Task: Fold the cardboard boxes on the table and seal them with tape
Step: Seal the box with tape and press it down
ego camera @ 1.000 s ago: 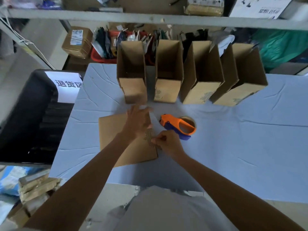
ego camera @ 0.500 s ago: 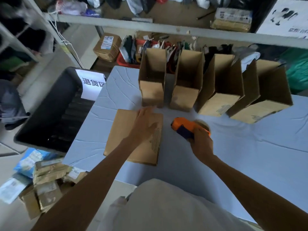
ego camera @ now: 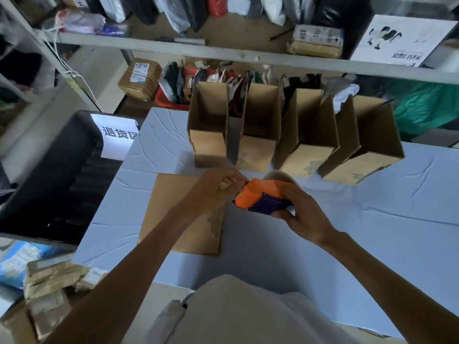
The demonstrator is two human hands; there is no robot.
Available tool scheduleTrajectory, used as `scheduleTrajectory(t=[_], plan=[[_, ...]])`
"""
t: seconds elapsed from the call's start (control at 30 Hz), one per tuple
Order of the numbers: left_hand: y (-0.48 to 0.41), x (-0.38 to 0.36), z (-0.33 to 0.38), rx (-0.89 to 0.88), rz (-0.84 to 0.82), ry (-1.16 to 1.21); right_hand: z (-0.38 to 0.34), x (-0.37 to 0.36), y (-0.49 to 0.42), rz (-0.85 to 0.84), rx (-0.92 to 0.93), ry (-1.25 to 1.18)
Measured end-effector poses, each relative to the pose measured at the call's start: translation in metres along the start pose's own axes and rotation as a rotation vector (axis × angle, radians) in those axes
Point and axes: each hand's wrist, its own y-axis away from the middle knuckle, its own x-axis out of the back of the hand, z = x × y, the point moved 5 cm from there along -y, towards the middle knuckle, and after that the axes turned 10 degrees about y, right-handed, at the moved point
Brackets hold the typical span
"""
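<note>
1. The right hand (ego camera: 306,216) has a proper grip on the orange-and-blue plastic tape dispenser (ego camera: 263,197). The fingers are curled round the blue handle part and it's held up just above the table.
2. The left hand (ego camera: 218,188) is right at the orange front end of the dispenser, fingers bunched up and touching it. Honestly can't tell whether it's pinching a tape end or just resting there, it's too blurry.
3. A flat, unfolded brown cardboard box (ego camera: 178,214) lies on the near left part of the table, under the left forearm. The dispenser hovers about over its far right corner.
4. Four open brown cardboard boxes stand upright in a row along the far side of the table: first (ego camera: 208,130), second (ego camera: 260,135), third (ego camera: 308,142), fourth (ego camera: 370,145). They sit close side by side, open tops up, just beyond the flat one.
5. The table itself has a creased pale blue cloth (ego camera: 385,219) over it.
6. Just left of the table is a big black bin (ego camera: 49,182) with a white printed sign (ego camera: 119,135) on its far corner.
7. Behind the row there's a grey metal shelf rail (ego camera: 248,55), and below it a red plastic basket (ego camera: 166,100) stuffed with bagged stuff.
</note>
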Motion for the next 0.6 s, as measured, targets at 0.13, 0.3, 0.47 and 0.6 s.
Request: scheduleTrajectory(t=[0.13, 0.3, 0.47, 0.6], plan=[[-0.004, -0.001, -0.013, 0.239, -0.068, 0.301, -0.006, 0.002, -0.002, -0.172, -0.145, -0.071], [0.007, -0.011, -0.038, 0.575, -0.069, 0.635, -0.015, 0.002, -0.005, -0.074, -0.136, 0.035], [0.012, -0.004, -0.041, 0.633, -0.053, 0.662, -0.017, -0.004, -0.004, -0.088, -0.164, -0.1], [0.012, 0.003, -0.043, 0.627, 0.127, 0.388, -0.02, -0.005, -0.006, -0.051, -0.107, 0.007]])
